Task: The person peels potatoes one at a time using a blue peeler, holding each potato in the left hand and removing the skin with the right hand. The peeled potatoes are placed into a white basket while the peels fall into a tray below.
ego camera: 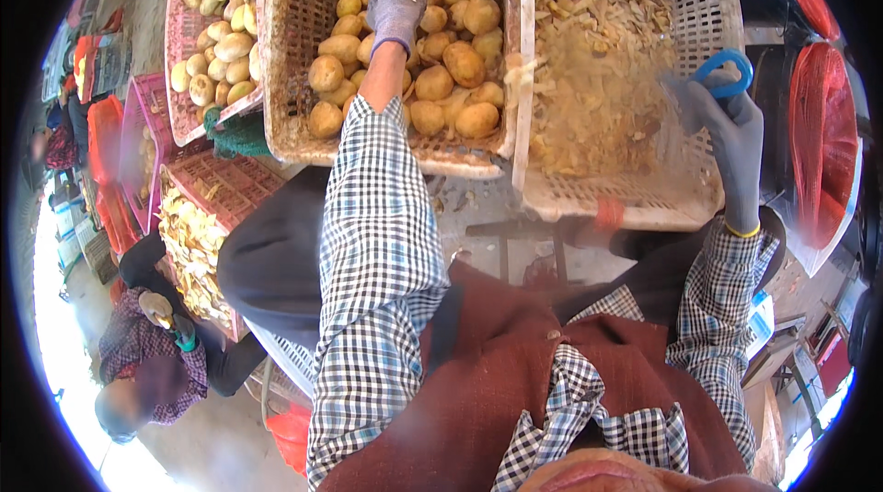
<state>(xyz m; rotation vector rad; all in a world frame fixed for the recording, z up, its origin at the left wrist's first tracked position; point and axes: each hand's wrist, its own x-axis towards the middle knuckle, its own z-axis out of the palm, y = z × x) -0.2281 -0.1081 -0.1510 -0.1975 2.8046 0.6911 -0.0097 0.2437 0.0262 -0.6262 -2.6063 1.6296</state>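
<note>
My left hand [396, 9], in a grey-purple knit glove, reaches down among the potatoes [463, 64] in a dirty plastic crate [296, 30]. Its back faces me and hides the fingers, so whether they grip a potato does not show. On the right, my gloved right hand [732, 130] is shut on the blue loop handle of a peeler [731, 71]. The peeler's working end is blurred. This hand is above the right side of a second perforated crate [707, 6], which holds a thick layer of peelings [593, 78].
A pink crate [176, 16] of potatoes stands at the left. Nearer, a reddish crate [227, 188] holds more peelings, beside my knee. Another person [155, 361] sits at lower left, gloved hands together. Red mesh bags [821, 147] line the far right.
</note>
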